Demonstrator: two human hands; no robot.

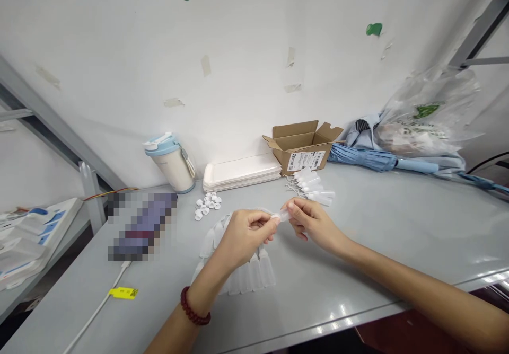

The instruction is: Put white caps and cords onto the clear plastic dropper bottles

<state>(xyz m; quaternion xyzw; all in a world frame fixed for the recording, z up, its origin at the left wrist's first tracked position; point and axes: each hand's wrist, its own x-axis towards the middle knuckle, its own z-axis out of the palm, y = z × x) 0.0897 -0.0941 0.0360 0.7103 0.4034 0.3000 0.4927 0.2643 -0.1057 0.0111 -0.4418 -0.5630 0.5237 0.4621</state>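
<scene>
In front of me, above the table, both hands meet at one small translucent squeeze bottle (283, 215). My right hand (312, 219) pinches the bottle's body between thumb and fingers. At its other end, my left hand (250, 232) is closed on what looks like a white cap (275, 217). Rows of similar translucent bottles (248, 279) lie under and beside my left hand, which partly covers them. Several loose white caps (207, 205) sit to the left. Beyond my right hand is a bunch of bottles with thin white tips (312, 185).
At the back stand an open cardboard box (304, 155), a stack of white trays (242, 173) and a tumbler (170, 163). A blurred-out device (145, 227) with a white cable (97, 309) lies left. A folded blue umbrella (366, 158) and plastic bag (429, 115) are back right.
</scene>
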